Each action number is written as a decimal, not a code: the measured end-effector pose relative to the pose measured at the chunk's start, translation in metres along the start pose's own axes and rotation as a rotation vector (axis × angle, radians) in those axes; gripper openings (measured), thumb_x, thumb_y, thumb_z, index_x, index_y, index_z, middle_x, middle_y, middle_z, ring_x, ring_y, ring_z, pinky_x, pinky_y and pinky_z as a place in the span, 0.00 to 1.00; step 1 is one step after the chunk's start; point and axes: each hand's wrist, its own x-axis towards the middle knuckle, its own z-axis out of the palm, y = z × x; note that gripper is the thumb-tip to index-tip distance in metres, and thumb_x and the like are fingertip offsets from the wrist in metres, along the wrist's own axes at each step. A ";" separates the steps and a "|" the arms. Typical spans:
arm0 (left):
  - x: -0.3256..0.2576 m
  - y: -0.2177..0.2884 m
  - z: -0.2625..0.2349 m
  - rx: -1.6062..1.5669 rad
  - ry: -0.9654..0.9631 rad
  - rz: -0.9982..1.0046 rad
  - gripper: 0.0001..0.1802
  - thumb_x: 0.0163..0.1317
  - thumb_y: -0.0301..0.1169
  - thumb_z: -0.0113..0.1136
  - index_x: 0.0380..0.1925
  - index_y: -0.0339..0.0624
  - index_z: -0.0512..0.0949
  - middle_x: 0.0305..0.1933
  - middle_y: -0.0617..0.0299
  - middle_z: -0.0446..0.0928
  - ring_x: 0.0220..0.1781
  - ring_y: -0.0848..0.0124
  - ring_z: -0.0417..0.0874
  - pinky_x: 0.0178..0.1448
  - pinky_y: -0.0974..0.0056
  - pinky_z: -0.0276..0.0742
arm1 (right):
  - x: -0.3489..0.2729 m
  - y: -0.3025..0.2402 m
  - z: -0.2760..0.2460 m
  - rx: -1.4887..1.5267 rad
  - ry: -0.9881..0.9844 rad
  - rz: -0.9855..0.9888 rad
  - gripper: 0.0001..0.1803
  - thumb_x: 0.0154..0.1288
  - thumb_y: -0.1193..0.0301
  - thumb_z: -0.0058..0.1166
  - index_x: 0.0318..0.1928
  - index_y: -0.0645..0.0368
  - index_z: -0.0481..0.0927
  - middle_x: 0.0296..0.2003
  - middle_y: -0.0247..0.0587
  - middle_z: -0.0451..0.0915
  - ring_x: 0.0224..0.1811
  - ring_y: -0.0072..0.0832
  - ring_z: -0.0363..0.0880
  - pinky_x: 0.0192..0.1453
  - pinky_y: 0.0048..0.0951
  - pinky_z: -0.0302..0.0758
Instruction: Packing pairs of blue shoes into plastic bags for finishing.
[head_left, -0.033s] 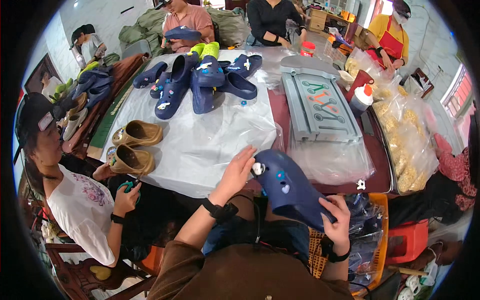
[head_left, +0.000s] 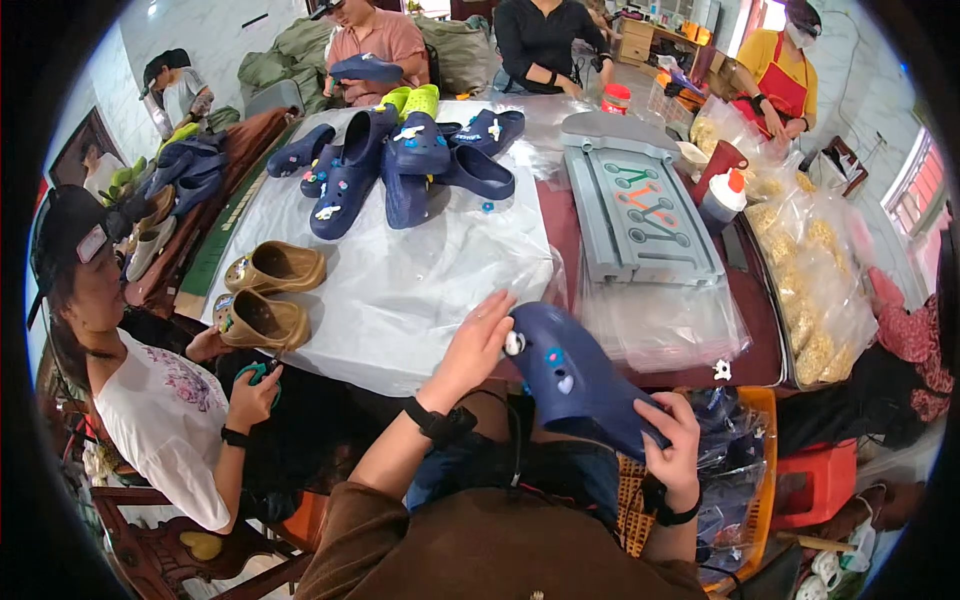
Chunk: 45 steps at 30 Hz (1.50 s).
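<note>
A navy foam clog (head_left: pixel 600 385) is held above my lap, just off the table's near edge. It carries a white-and-black charm, a blue flower charm and a pale heart charm. My left hand (head_left: pixel 482 335) holds its toe end by the white-and-black charm, with the fingers fairly straight along the side. At the heel end, my right hand (head_left: pixel 672 430) is closed round the rim and strap. Part of each hand's grip is hidden by the clog. Further off on the white sheet lies a pile of navy clogs (head_left: pixel 345 190) with charms.
Two brown clogs (head_left: pixel 270 320) stand at the left, beside a person holding green-handled scissors (head_left: pixel 262 375). A grey plastic case (head_left: pixel 640 200) lies ahead right. Bagged yellowish pieces (head_left: pixel 810 290) fill a tray at the right. An orange basket (head_left: pixel 765 450) of bagged items stands by my right arm.
The clog has tipped and shifted slightly in my hands, its charms moving a little left and down. Both hands keep hold of it.
</note>
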 end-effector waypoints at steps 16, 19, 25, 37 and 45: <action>-0.005 0.067 -0.005 0.369 -0.102 0.316 0.24 0.74 0.30 0.50 0.68 0.37 0.71 0.77 0.44 0.64 0.81 0.44 0.56 0.82 0.44 0.52 | -0.001 -0.004 0.044 0.196 0.156 0.217 0.22 0.57 0.83 0.57 0.55 0.63 0.83 0.49 0.50 0.80 0.53 0.42 0.80 0.63 0.36 0.73; -0.007 0.073 0.000 0.353 -0.132 0.330 0.24 0.74 0.30 0.50 0.68 0.37 0.71 0.76 0.44 0.64 0.81 0.44 0.57 0.82 0.44 0.52 | 0.001 -0.005 0.049 0.276 0.076 0.287 0.22 0.61 0.85 0.55 0.57 0.65 0.80 0.50 0.44 0.82 0.55 0.32 0.78 0.64 0.29 0.70; -0.005 0.086 0.006 0.303 -0.187 0.340 0.25 0.73 0.29 0.50 0.69 0.37 0.70 0.77 0.44 0.64 0.81 0.44 0.56 0.82 0.45 0.52 | 0.000 0.003 0.066 0.410 0.195 0.421 0.22 0.59 0.86 0.57 0.55 0.65 0.79 0.51 0.45 0.81 0.54 0.34 0.78 0.63 0.32 0.70; 0.001 0.088 0.032 0.514 -0.140 0.463 0.26 0.69 0.30 0.56 0.68 0.42 0.72 0.76 0.47 0.66 0.79 0.43 0.59 0.80 0.39 0.53 | 0.026 -0.004 0.101 -0.029 0.263 0.024 0.28 0.51 0.84 0.55 0.56 0.61 0.80 0.51 0.56 0.79 0.53 0.55 0.80 0.59 0.44 0.78; -0.028 0.068 0.020 0.278 -0.208 0.498 0.32 0.64 0.28 0.62 0.70 0.41 0.71 0.81 0.45 0.55 0.84 0.41 0.48 0.82 0.38 0.46 | 0.033 0.013 0.116 0.040 0.337 0.194 0.27 0.59 0.82 0.56 0.61 0.65 0.74 0.54 0.56 0.78 0.58 0.53 0.78 0.64 0.41 0.73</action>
